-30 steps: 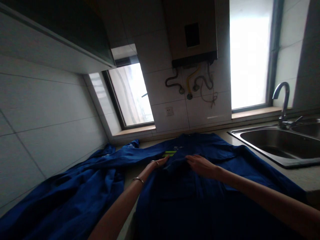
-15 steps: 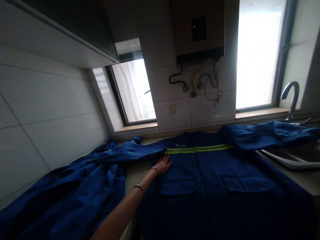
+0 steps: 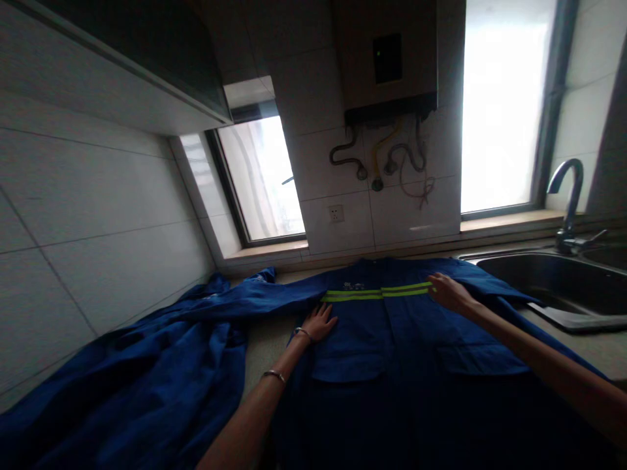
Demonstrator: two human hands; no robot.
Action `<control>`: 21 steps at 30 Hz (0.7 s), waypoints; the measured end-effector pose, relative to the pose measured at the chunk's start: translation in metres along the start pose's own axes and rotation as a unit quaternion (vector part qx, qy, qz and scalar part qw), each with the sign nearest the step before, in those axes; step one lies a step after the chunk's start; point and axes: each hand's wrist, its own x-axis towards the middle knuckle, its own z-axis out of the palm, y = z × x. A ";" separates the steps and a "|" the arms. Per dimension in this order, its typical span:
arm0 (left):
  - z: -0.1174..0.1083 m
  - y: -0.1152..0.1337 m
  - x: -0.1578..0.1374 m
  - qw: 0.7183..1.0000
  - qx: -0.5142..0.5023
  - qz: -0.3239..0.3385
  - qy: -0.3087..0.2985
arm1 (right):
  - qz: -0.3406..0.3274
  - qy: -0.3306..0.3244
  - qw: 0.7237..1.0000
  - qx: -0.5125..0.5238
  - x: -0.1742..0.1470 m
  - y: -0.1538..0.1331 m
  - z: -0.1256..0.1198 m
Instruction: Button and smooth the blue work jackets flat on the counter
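A dark blue work jacket (image 3: 362,333) with yellow-green stripes across the chest lies spread, front up, on the counter. My left hand (image 3: 318,322) rests flat on the jacket's left side, just under the stripe, fingers spread; two bracelets circle that wrist and forearm. At the right end of the stripe, my right hand (image 3: 445,292) has its fingers closed on the jacket's cloth near the armhole. One sleeve reaches left toward a heap of blue cloth (image 3: 186,378); the other lies to the right, partly hidden behind my right forearm.
A steel sink (image 3: 529,274) with a curved faucet (image 3: 568,202) stands at the right. Behind the counter are two windows, a wall socket (image 3: 336,213) and a water heater (image 3: 389,59) with hoses beneath. A cabinet (image 3: 147,65) overhangs the upper left.
My right hand has come into view at the jacket's right chest. The right sleeve, earlier raised across the sink, has dropped lower, uncovering the basin. My left hand has stayed in place.
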 end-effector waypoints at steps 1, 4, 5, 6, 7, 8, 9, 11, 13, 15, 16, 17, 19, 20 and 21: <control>0.000 0.000 0.000 1.000 -0.003 0.000 0.002 | -0.013 -0.029 0.999 0.023 0.009 -0.034 0.003; -0.001 0.000 -0.001 1.000 -0.011 -0.004 0.003 | 0.000 -0.080 0.995 0.057 0.033 -0.116 0.017; -0.002 0.000 -0.001 1.000 -0.015 -0.006 0.002 | 0.018 -0.085 0.994 0.058 0.040 -0.134 0.022; -0.003 0.001 -0.002 1.000 -0.018 -0.006 0.001 | 0.038 -0.088 0.994 0.059 0.046 -0.148 0.028; -0.004 0.001 -0.002 1.000 -0.021 -0.004 0.000 | 0.057 -0.089 0.993 0.059 0.051 -0.158 0.033; -0.004 0.001 -0.003 1.000 -0.023 -0.002 0.000 | 0.073 -0.092 0.991 0.059 0.056 -0.164 0.038; -0.005 0.001 -0.004 1.000 -0.024 0.000 0.001 | 0.084 -0.095 0.990 0.061 0.060 -0.166 0.042; -0.006 0.001 -0.005 1.000 -0.025 0.000 0.002 | 0.090 -0.103 0.988 0.069 0.065 -0.162 0.047; -0.006 0.001 -0.005 1.000 -0.026 -0.004 0.002 | 0.085 -0.110 0.987 0.084 0.066 -0.150 0.050; -0.006 0.002 -0.004 1.000 -0.027 -0.006 0.002 | 0.077 -0.116 0.985 0.104 0.066 -0.134 0.053; -0.006 0.002 -0.004 1.000 -0.027 -0.007 0.003 | 0.075 -0.119 0.983 0.116 0.066 -0.125 0.055; -0.006 0.002 -0.004 1.000 -0.026 -0.009 0.003 | 0.075 -0.121 0.981 0.129 0.066 -0.116 0.057; -0.005 0.003 -0.003 1.000 -0.024 -0.013 0.002 | 0.083 -0.122 0.977 0.153 0.067 -0.100 0.061; -0.005 0.003 -0.002 1.000 -0.021 -0.014 0.001 | 0.090 -0.122 0.975 0.165 0.068 -0.093 0.063; -0.005 0.003 -0.002 1.000 -0.017 -0.015 0.000 | 0.097 -0.122 0.972 0.177 0.070 -0.086 0.065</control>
